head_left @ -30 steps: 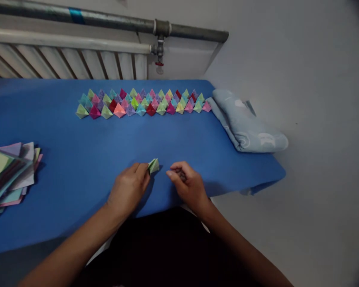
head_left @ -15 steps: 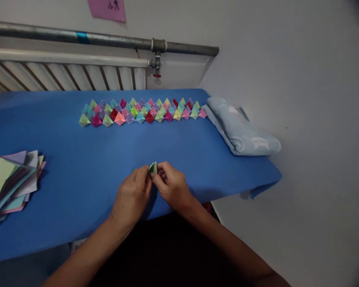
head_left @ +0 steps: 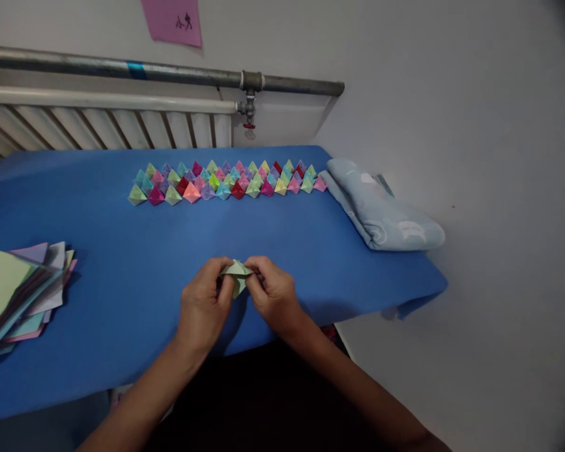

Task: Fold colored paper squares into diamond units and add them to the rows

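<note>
A pale green folded paper piece [head_left: 238,270] is held up between my two hands, above the near edge of the blue-covered table [head_left: 169,245]. My left hand [head_left: 206,298] pinches its left side between thumb and fingers. On the opposite side, my right hand [head_left: 274,292] grips it the same way. The paper spreads outward between them, with a raised middle and a flap hanging below. Beyond my hands, rows of colourful folded paper pieces [head_left: 223,190] stand close together along the back of the table.
At the left lies a loose stack of coloured paper sheets [head_left: 2,282]. A folded light blue cloth [head_left: 381,213] rests at the right end, against the wall. Behind the table are a white radiator [head_left: 136,129] and a metal pipe [head_left: 183,74] with a red-handled valve [head_left: 249,125].
The green paper has gone from a narrow, upright folded shape to a wider, opened one. My fingers have shifted to its two sides. The whole view has moved slightly.
</note>
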Motion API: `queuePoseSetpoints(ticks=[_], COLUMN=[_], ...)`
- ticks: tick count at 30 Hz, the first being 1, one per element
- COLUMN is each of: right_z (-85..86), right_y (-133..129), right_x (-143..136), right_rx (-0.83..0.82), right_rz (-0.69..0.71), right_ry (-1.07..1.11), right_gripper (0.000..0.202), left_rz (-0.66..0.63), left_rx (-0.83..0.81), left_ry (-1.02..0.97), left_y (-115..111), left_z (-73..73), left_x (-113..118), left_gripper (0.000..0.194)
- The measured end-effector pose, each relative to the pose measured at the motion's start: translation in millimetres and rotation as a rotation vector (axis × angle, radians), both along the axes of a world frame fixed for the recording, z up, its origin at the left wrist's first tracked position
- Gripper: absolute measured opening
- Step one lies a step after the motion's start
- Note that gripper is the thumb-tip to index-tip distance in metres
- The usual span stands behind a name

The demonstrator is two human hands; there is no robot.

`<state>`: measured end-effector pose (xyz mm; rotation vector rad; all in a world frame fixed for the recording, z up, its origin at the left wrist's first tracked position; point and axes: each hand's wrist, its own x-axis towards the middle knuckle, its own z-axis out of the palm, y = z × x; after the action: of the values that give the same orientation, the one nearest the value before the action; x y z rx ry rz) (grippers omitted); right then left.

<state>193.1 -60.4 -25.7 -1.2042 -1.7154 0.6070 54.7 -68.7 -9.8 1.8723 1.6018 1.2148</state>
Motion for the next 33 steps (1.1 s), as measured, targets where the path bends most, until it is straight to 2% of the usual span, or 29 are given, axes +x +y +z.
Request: queuePoseSetpoints(ticks=[3,9,12,15,20,24,28,33], right_z=[-2.2,-0.6,-0.7,-1.6,0.1,4.1,7.6,8.9], right_y=[-1,-4,-5,-6,-9,-12,-13,-13], right_x=[-1,-2,-3,-4,-2,1,1,-4], right_rx=[0.001,0.052,0.07,0.066,0.009,-0.159,-0.312,-0.357], right_rz=[-0.022,-0.027,0.002,0.032,0.072,0.104,0.071,0.078], right_ry=[0.1,0.19,0.227,0.227,0.214,0.301,0.427,0.366], right_gripper=[0.016,0.02,0.023,0.026,0.024,0.019,0.019,0.011], left_rz=[-0.035,-0.059,-0.083,-0.037,0.0,-0.01,-0.038,-0.053], left_rx=[-0.097,-0.356,-0.475,-0.534,-0.516,-0.486,-0.459,-0.465], left_ry=[-0.163,-0.656,-0.823,-0.94,-0.953,-0.907,-0.854,-0.829], left_y=[-1,-2,-2,-1,0,-2,-5,-9], left_z=[4.6,10.7,11.8,10.7,4.7,1.8,0.4,-1.1], left_x=[0,-8,-12,-13,-12,-16,-18,-16], left_gripper=[0.014,0.014,0.017,0.019,0.028,0.034,0.036,0.034])
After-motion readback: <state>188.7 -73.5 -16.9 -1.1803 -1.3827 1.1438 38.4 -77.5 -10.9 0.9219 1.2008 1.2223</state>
